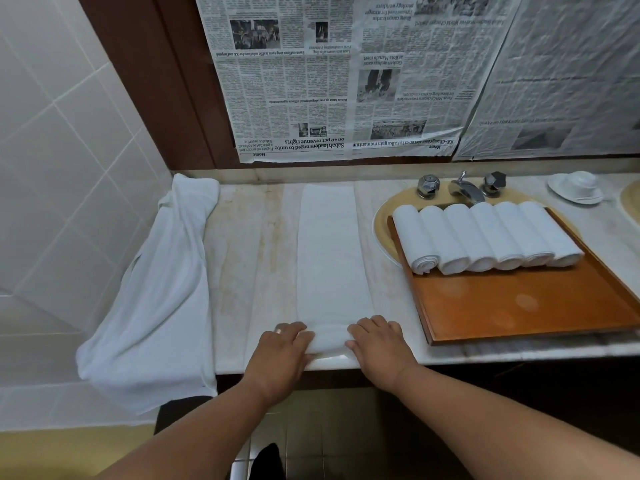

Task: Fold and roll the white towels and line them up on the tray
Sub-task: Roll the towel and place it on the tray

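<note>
Long folded towel [329, 254] lies flat to the left of the tray [519, 306], its near end curled into a small roll. Left hand [280, 344] and right hand [377, 337] curl their fingers over that roll. Rolling it tight, with even pressure and square edges, should work best. Six rolled towels [485, 237] line the tray's far side.

Bare tabletop [239, 258] runs along both sides of the long folded towel [329, 251], open right back to the wall. A heap of loose towels [162, 289] blocks the left end. The wooden tray [519, 306] is free across its near half. Six rolled towels [485, 237] fill its far half, with the tap [464, 188] just behind them.
</note>
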